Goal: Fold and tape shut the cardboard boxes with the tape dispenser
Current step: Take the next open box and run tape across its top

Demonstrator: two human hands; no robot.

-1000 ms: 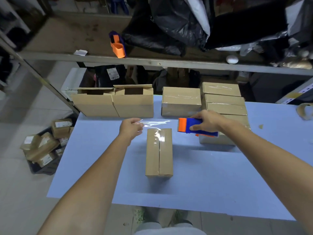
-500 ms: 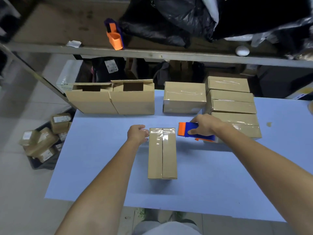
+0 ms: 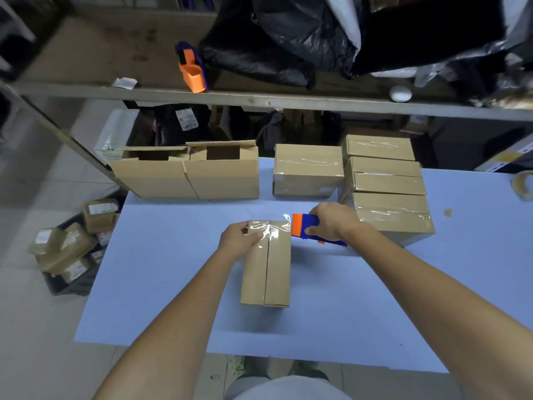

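While our left hand (image 3: 238,241) clasps the far left corner of the box (image 3: 266,272) in the middle of the table (image 3: 173,284), pinning the tape (image 3: 268,228) down, our right hand (image 3: 331,223) grips the tape dispenser (image 3: 304,226) just beside the far right edge, seemingly to pull the strip taut.
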